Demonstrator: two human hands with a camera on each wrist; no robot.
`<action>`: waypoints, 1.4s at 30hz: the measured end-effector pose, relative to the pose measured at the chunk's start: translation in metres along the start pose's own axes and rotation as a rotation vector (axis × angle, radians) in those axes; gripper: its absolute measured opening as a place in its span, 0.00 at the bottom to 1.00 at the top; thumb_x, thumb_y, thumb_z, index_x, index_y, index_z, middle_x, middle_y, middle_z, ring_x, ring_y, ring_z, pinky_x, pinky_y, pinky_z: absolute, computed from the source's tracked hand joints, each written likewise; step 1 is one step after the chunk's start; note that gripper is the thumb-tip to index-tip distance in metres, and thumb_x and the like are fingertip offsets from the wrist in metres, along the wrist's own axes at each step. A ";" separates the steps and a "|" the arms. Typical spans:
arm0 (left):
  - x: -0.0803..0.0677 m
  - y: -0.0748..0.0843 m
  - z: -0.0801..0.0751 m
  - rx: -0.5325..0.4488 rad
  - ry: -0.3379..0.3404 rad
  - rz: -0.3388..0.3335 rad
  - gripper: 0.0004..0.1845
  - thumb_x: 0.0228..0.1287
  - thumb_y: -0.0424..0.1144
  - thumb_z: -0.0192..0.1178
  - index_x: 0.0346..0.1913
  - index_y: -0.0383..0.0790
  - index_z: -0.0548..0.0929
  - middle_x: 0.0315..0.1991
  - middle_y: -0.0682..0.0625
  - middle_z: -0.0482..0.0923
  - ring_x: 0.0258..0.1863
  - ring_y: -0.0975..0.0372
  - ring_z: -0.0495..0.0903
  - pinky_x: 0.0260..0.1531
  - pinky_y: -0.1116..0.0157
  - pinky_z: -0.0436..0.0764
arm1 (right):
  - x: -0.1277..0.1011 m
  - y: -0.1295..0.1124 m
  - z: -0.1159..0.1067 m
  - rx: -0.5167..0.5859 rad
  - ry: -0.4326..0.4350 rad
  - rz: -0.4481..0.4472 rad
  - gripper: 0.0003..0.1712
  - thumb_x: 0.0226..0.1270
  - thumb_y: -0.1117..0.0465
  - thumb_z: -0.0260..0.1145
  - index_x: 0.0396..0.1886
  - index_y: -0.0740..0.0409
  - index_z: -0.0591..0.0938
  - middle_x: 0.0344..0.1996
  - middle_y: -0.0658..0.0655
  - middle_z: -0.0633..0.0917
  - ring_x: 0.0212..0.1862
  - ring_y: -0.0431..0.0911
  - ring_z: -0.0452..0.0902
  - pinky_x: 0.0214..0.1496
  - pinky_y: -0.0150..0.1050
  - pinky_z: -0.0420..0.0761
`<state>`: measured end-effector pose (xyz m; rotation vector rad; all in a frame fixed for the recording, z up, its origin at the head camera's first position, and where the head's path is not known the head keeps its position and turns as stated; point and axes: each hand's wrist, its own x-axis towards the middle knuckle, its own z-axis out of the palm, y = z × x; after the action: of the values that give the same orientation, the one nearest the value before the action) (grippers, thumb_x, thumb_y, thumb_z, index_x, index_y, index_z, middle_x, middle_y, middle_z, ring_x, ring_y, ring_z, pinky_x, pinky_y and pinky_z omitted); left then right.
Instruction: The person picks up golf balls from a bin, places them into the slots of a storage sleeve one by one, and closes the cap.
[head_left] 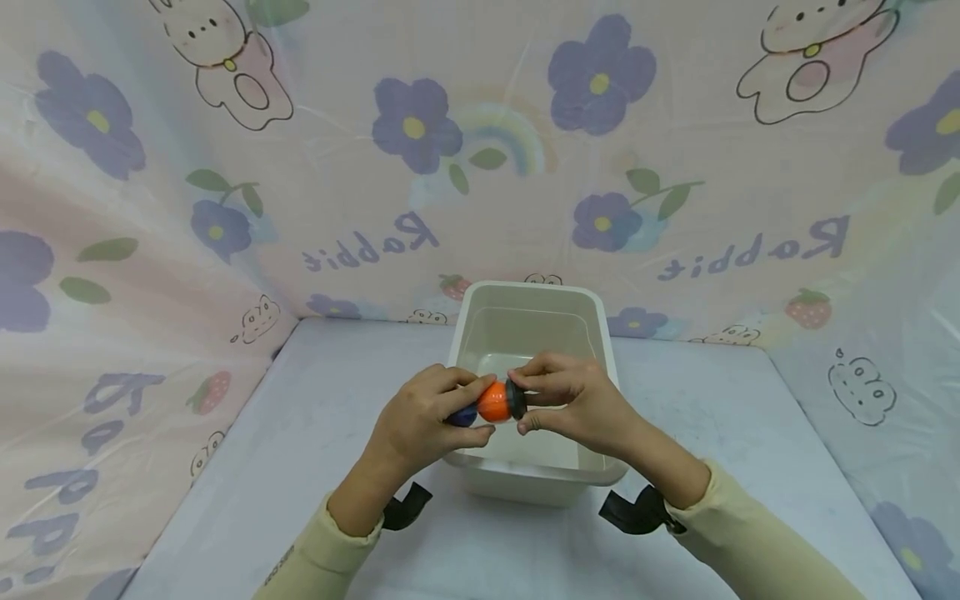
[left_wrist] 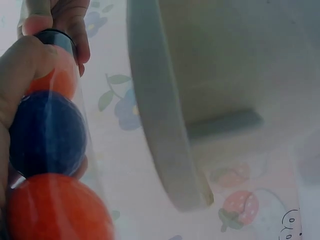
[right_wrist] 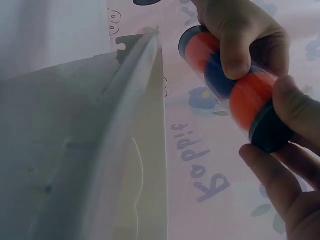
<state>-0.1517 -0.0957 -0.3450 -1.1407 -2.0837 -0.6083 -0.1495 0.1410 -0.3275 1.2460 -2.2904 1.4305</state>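
My left hand (head_left: 423,412) grips a clear ball tube (right_wrist: 219,76) lying crosswise over the plastic tub. Inside it sit two orange balls with a blue ball (left_wrist: 47,135) between them. A black cap (head_left: 515,400) closes the tube's right end, and my right hand (head_left: 585,404) pinches that cap between thumb and fingers. The right wrist view shows another dark cap (right_wrist: 189,40) at the far end. In the head view my left fingers cover much of the tube, leaving one orange ball (head_left: 494,402) and a bit of blue visible.
The cream tub (head_left: 536,473) stands on a white-covered table (head_left: 360,367), beneath both hands. A printed curtain (head_left: 495,217) with rabbits and flowers encloses the back and sides. Black straps (head_left: 408,506) stick out at both wrists.
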 end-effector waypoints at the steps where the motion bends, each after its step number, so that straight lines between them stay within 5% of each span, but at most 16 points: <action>1: 0.000 0.000 0.000 0.000 -0.001 0.003 0.28 0.37 0.42 0.78 0.47 0.39 0.87 0.36 0.51 0.83 0.29 0.63 0.78 0.30 0.72 0.79 | -0.001 0.001 0.000 0.006 0.000 -0.005 0.30 0.45 0.65 0.76 0.53 0.67 0.81 0.41 0.58 0.83 0.46 0.45 0.84 0.43 0.37 0.84; 16: -0.002 0.000 0.002 0.022 0.009 0.024 0.27 0.37 0.42 0.78 0.46 0.38 0.87 0.35 0.50 0.83 0.27 0.64 0.78 0.30 0.71 0.78 | -0.002 0.002 0.003 0.033 0.031 0.032 0.31 0.44 0.66 0.77 0.54 0.65 0.81 0.42 0.61 0.85 0.46 0.41 0.84 0.41 0.37 0.84; 30: 0.000 -0.002 0.001 0.106 0.038 0.015 0.27 0.37 0.47 0.78 0.44 0.39 0.87 0.35 0.51 0.87 0.28 0.62 0.84 0.31 0.68 0.82 | -0.003 0.008 0.007 -0.071 0.060 -0.050 0.32 0.46 0.68 0.77 0.56 0.61 0.81 0.49 0.60 0.85 0.48 0.48 0.84 0.44 0.35 0.84; 36: -0.001 -0.006 -0.001 0.062 0.092 -0.063 0.28 0.38 0.45 0.78 0.47 0.39 0.85 0.38 0.49 0.87 0.30 0.60 0.85 0.32 0.67 0.83 | 0.000 0.002 0.003 -0.217 0.032 0.001 0.37 0.52 0.62 0.76 0.64 0.52 0.74 0.59 0.53 0.80 0.58 0.46 0.78 0.52 0.40 0.82; 42: -0.009 -0.017 -0.004 -0.065 0.183 -0.259 0.29 0.37 0.39 0.78 0.48 0.35 0.82 0.39 0.45 0.86 0.28 0.62 0.81 0.28 0.68 0.82 | 0.000 -0.002 -0.007 -0.265 0.036 0.057 0.39 0.53 0.63 0.74 0.67 0.51 0.71 0.62 0.51 0.77 0.59 0.44 0.75 0.56 0.45 0.80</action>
<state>-0.1611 -0.1118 -0.3498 -0.8210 -2.0796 -0.8747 -0.1501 0.1462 -0.3228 1.0757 -2.4117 1.1088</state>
